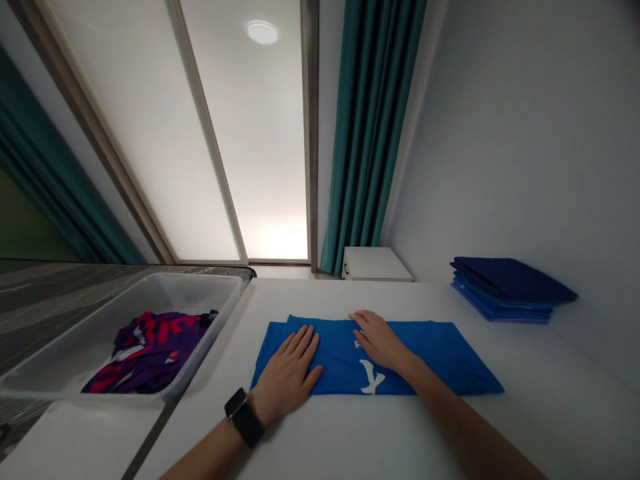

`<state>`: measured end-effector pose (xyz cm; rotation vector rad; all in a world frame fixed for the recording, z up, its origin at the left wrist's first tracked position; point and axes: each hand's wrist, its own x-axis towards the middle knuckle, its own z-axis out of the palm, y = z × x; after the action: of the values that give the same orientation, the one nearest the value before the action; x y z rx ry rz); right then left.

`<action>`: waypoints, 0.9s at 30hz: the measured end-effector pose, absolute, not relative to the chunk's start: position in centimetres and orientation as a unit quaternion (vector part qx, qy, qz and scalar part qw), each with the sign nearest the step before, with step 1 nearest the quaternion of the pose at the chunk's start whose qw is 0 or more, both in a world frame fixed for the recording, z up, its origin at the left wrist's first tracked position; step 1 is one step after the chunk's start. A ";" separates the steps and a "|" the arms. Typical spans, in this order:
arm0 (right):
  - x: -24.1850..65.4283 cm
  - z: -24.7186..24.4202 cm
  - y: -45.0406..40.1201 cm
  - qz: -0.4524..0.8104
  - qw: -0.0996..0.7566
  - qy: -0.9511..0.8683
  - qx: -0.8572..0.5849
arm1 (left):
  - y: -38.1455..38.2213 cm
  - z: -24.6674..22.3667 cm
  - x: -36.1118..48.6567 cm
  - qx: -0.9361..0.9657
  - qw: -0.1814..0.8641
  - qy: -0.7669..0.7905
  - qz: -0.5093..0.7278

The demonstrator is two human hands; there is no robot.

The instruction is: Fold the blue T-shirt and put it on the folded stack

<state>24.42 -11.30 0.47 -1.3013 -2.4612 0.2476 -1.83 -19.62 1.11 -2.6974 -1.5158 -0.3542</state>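
A blue garment (430, 353) with white lettering, probably a shirt, lies folded into a long flat strip on the white table (310, 437). My left hand (287, 377) rests flat on its left part, fingers spread; a dark watch is on that wrist. Near the middle of the strip's far edge, my right hand (377, 339) lies on the fabric with its fingers stretched out. Part of the white print is hidden under my right hand. Neither hand grips the cloth.
To the left, a translucent plastic bin (220, 300) holds purple and red clothing (155, 350). A stack of folded blue garments (510, 290) stands at the right by the wall. Beyond the table are a white cabinet (377, 263) and a teal curtain (375, 133).
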 end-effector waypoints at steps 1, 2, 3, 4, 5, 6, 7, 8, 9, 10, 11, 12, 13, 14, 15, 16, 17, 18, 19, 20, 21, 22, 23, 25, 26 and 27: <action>24.6 0.5 -11.3 0.086 0.175 -0.866 -0.460 | -19.6 1.1 -2.2 -0.866 0.016 -0.487 -0.113; 24.8 0.5 -11.4 0.084 0.178 -0.865 -0.461 | -19.6 1.2 -2.5 -0.866 0.017 -0.488 -0.112; 25.0 0.5 -11.4 0.082 0.181 -0.864 -0.463 | -19.5 1.3 -2.9 -0.866 0.017 -0.488 -0.109; 25.2 0.5 -11.5 0.080 0.182 -0.863 -0.464 | -19.5 1.3 -3.3 -0.866 0.016 -0.489 -0.104; 25.4 0.6 -11.5 0.080 0.183 -0.863 -0.464 | -19.5 1.4 -3.8 -0.866 0.015 -0.490 -0.098; 25.6 0.7 -11.4 0.081 0.183 -0.863 -0.464 | -19.5 1.4 -4.3 -0.866 0.013 -0.491 -0.090; 25.9 0.8 -11.4 0.083 0.184 -0.863 -0.463 | -19.5 1.5 -4.8 -0.866 0.012 -0.493 -0.081; 26.3 1.0 -11.3 0.085 0.185 -0.864 -0.461 | -19.5 1.5 -5.4 -0.867 0.010 -0.493 -0.074; 26.8 1.1 -11.2 0.087 0.186 -0.864 -0.459 | -19.5 1.4 -6.0 -0.867 0.010 -0.493 -0.071; 27.3 1.3 -11.0 0.089 0.188 -0.864 -0.459 | -19.4 1.4 -6.5 -0.868 0.010 -0.491 -0.071; 28.0 1.4 -10.8 0.088 0.190 -0.862 -0.461 | -19.4 1.4 -6.9 -0.869 0.009 -0.490 -0.074; 28.8 1.5 -10.7 0.086 0.193 -0.859 -0.467 | -19.3 1.5 -7.3 -0.868 0.008 -0.490 -0.078; 29.7 1.6 -10.5 0.083 0.195 -0.855 -0.474 | -19.1 1.6 -7.4 -0.867 0.005 -0.492 -0.081; 30.6 1.6 -10.4 0.080 0.197 -0.849 -0.483 | -19.0 1.7 -7.4 -0.864 0.002 -0.496 -0.085; 31.7 1.6 -10.3 0.078 0.200 -0.843 -0.493 | -18.8 1.9 -7.2 -0.860 0.000 -0.502 -0.091; 32.7 1.6 -10.2 0.078 0.205 -0.836 -0.503 | -18.5 2.2 -6.7 -0.857 -0.003 -0.507 -0.098; 33.8 1.5 -10.1 0.080 0.211 -0.830 -0.510 | -18.2 2.6 -6.0 -0.855 -0.005 -0.508 -0.108; 34.8 1.5 -10.2 0.083 0.221 -0.822 -0.518 | -17.8 2.9 -5.1 -0.855 -0.009 -0.504 -0.119; 35.7 1.5 -10.2 0.086 0.233 -0.813 -0.527 | -17.3 3.3 -4.1 -0.859 -0.015 -0.496 -0.130; 36.6 1.4 -10.4 0.090 0.246 -0.802 -0.536 | -16.8 3.7 -2.8 -0.865 -0.024 -0.482 -0.138; 37.3 1.5 -10.6 0.097 0.256 -0.792 -0.546 | -16.3 4.1 -1.5 -0.873 -0.035 -0.464 -0.144; 37.8 1.5 -10.9 0.107 0.264 -0.781 -0.556 | -15.7 4.4 0.0 -0.882 -0.047 -0.445 -0.148; 38.2 1.5 -11.3 0.120 0.267 -0.772 -0.564 | -15.1 4.7 1.5 -0.890 -0.059 -0.425 -0.152; 38.7 1.6 -12.2 0.143 0.266 -0.762 -0.573 | -13.8 5.2 4.5 -0.906 -0.077 -0.386 -0.153; 38.8 1.5 -12.8 0.145 0.265 -0.763 -0.572 | -13.2 5.4 6.0 -0.914 -0.080 -0.368 -0.152; 38.9 1.4 -13.3 0.139 0.264 -0.766 -0.569 | -12.5 5.5 7.5 -0.920 -0.080 -0.351 -0.153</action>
<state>38.89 -13.31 1.42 -1.5373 -2.0717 0.3751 7.52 -12.54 5.48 -3.0491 -1.1629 -0.5055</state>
